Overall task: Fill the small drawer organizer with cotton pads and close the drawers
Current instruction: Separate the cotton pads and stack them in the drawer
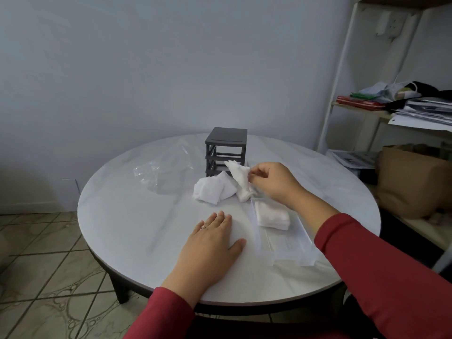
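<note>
Head view. Finds the drawer organizer (226, 150) at twelve o'clock on the round table (137, 216): dark frame, all slots vacant, no drawer seated. Locates one clear drawer (286, 243) laid flat toward four o'clock, near the table edge, apparently taken out for loading from above; carries a stack of cotton pads (271, 215) at its far end. Notes a loose pile of pads (212, 189) just in front of the frame, between frame and drawer, within short reach.

Records the right hand (271, 182) at two o'clock of centre, thumb and fingertips pinching a crumpled pad (238, 173) raised over the pile, lower end touching it, other fingers curled. Judges this a pick for transfer into the drawer. Records the left hand (210, 243) at six o'clock, spread flat, palm down on bare tabletop, gripping nothing, beside the drawer's left wall but apart from it; probably bracing.

Notes a crumpled clear plastic bag (166, 167) at ten o'clock and a shelf unit (367, 106) beyond three o'clock.
</note>
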